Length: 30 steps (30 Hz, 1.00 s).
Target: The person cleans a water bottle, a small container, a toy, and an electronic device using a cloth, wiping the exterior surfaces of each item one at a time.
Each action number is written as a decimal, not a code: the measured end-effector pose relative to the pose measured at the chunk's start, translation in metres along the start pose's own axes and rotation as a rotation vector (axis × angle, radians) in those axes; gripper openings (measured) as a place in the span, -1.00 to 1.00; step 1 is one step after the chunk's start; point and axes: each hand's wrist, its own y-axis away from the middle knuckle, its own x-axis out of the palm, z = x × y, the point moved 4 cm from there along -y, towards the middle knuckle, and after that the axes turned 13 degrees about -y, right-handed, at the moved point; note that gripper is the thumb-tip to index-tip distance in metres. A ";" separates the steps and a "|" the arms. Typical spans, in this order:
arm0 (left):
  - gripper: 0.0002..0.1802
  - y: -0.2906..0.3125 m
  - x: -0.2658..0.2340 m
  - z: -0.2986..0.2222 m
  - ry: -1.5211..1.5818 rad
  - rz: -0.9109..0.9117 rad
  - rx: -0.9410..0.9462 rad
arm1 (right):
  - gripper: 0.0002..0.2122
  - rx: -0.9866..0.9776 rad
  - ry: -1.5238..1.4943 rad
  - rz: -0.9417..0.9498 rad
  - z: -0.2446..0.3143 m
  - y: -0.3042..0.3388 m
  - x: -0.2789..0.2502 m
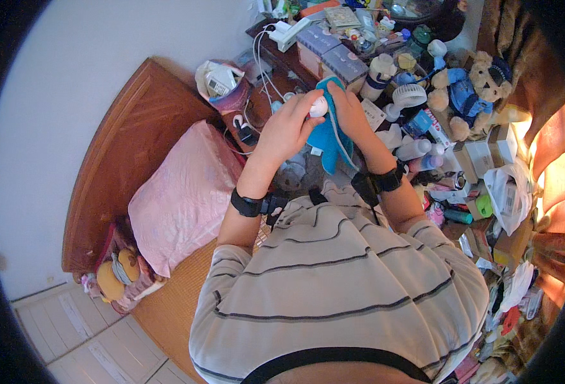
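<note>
Striped shirt (340, 281) fills the view below my raised hands. Left hand (287, 128) has its grip closed around a small white round gadget (319, 107); right hand (350, 114) pinches the blue cloth (326, 137) hanging just beside it. Beyond them, a teddy bear (471, 93) sits on the cluttered surface (282, 64).

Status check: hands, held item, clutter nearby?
Left hand grips small white rounded object. Right hand holds blue plush toy. Both raised over cluttered dark wooden table; nothing between the hands.
</note>
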 end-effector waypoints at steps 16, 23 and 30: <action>-0.54 -0.144 0.103 0.004 1.493 0.633 -0.541 | -0.71 -0.138 0.247 -0.493 0.049 -0.027 -0.133; -0.60 -0.260 0.146 0.053 0.820 0.459 -0.502 | -0.70 -0.017 -0.109 -0.640 0.062 -0.017 -0.194; -0.48 -0.318 0.248 0.107 0.221 0.820 -0.537 | -0.74 0.058 -0.275 -0.740 0.063 0.021 -0.230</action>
